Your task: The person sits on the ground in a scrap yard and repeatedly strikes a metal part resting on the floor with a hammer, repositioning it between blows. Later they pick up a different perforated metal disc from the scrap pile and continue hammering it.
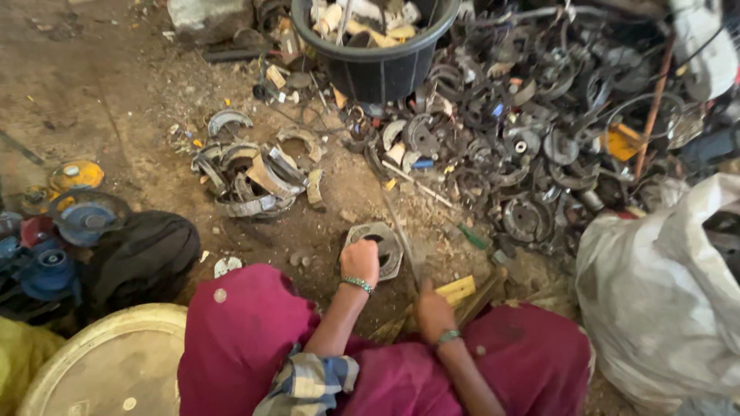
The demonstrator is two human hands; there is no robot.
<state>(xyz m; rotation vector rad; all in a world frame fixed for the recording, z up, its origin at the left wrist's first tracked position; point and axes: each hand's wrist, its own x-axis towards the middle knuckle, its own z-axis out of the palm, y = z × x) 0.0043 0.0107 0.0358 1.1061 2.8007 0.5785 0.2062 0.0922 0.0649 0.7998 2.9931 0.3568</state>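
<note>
A bare dirt floor [100, 85] strewn with scrap fills the view, seen from above the seated person's knees. Far right, a broad heap of dark metal rings and brake parts [532, 146] spreads toward a black plastic tub [378, 58] of mixed scrap at the far centre. At the near right slumps a white sack [663, 293]; at the near left sit a pale round lid [116, 362] and a black bag [142, 258], with blue and yellow discs beyond them. A smaller pile of curved brake shoes [258, 177] lies left of centre.

Between the knees, a flat grey metal plate with a round hole [378, 243] rests on the ground. The left hand [360, 262] is closed over its near edge, fingers curled tight. The right hand [432, 308], just to the right, is fisted around a thin rod [405, 239] that runs away from it, over the ground beside the plate.

The likely trouble is the closeness: should the rod slip or glance off the plate, it could hit the left fingers clamped on that edge. The plate sits on loose dirt and could shift or rock under force. Sharp scrap edges lie near bare hands and knees.
</note>
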